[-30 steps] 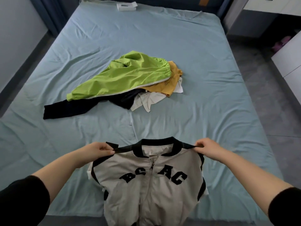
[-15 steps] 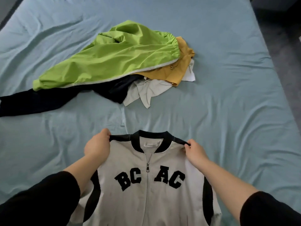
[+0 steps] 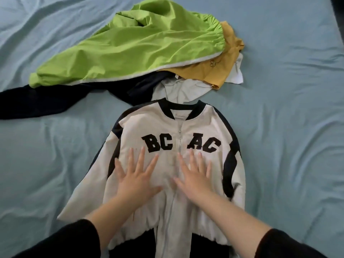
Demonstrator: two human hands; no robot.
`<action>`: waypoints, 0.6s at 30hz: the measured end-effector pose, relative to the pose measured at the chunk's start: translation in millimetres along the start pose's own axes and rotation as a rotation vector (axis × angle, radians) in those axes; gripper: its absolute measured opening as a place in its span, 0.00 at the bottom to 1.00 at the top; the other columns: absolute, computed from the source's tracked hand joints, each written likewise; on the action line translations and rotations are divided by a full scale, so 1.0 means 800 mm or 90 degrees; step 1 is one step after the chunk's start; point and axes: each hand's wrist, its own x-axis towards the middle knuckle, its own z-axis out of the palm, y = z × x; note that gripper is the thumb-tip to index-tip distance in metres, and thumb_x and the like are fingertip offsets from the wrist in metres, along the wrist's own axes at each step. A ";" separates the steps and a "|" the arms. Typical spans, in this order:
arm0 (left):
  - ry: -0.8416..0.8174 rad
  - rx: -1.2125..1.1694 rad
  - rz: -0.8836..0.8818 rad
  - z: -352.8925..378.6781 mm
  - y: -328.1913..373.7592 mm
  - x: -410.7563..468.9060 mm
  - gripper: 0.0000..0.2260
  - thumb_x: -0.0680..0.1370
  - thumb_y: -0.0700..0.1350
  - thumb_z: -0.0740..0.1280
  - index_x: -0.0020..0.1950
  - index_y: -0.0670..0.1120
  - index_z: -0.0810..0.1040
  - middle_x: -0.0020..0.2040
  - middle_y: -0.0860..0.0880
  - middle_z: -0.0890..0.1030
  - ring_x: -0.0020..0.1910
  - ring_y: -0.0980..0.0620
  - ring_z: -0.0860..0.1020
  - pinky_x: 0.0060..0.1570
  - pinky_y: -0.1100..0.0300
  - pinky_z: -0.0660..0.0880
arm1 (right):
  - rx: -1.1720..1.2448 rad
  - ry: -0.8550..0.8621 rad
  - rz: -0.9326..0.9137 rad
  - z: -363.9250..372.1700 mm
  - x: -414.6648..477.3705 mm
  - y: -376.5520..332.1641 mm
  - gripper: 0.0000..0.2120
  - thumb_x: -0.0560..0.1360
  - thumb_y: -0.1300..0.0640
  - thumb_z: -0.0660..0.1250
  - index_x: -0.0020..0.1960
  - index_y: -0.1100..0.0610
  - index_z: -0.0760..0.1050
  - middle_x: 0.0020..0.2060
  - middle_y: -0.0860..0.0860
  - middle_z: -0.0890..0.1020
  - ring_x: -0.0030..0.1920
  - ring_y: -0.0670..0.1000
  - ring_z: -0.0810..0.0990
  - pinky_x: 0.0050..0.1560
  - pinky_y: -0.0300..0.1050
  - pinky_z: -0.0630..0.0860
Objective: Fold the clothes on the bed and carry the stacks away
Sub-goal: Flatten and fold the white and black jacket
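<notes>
- The grey zip jacket [image 3: 149, 127] with black letters lies front up on the bed [image 3: 288, 127], in the near middle. Its collar points to the far side and its hem lies toward the person.
- The left hand [image 3: 137, 180] and right hand [image 3: 193, 181] lie flat on the jacket's chest, just below the letters, one on each side of the zip.
- Neither grip is closed on anything: the fingers are straight and spread, and the palms press the cloth.
- The step in hand looks like smoothing the jacket flat before the first fold.
- The left sleeve splays out to the left, while the right sleeve lies close along the body.
- The next move likely calls for pinching each sleeve and laying it across the chest. The body can then be folded from hem toward collar.
- The collar reaches the near edge of an unfolded heap on the far side, so a fold should keep clear of it.
- In that heap a green garment [image 3: 141, 47] lies on top and a yellow one [image 3: 219, 71] at the right. A dark one [image 3: 37, 101] trails left, and a white one [image 3: 178, 92] lies nearest the collar.
- No folded stack shows, so the task seems at an early stage.
</notes>
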 end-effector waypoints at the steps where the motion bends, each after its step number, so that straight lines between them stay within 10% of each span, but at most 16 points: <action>1: -0.043 0.021 -0.003 0.021 -0.005 -0.009 0.47 0.66 0.78 0.52 0.70 0.63 0.24 0.71 0.49 0.20 0.68 0.40 0.19 0.58 0.29 0.22 | -0.018 -0.057 0.002 0.024 -0.005 -0.001 0.41 0.74 0.29 0.52 0.73 0.39 0.27 0.71 0.49 0.23 0.71 0.58 0.23 0.67 0.68 0.27; 10: -0.140 0.034 0.039 0.064 -0.066 0.051 0.59 0.55 0.80 0.61 0.66 0.66 0.20 0.66 0.52 0.15 0.66 0.42 0.18 0.62 0.25 0.35 | -0.115 -0.128 0.014 0.060 0.050 0.027 0.52 0.63 0.20 0.54 0.67 0.35 0.19 0.66 0.47 0.16 0.68 0.59 0.18 0.62 0.78 0.30; 18: 0.111 -0.167 -0.100 0.050 -0.115 -0.070 0.33 0.77 0.68 0.48 0.74 0.63 0.31 0.78 0.52 0.34 0.74 0.53 0.29 0.72 0.44 0.32 | -0.044 -0.027 -0.015 0.045 -0.011 -0.073 0.41 0.78 0.46 0.59 0.76 0.44 0.31 0.76 0.49 0.31 0.75 0.54 0.29 0.74 0.64 0.36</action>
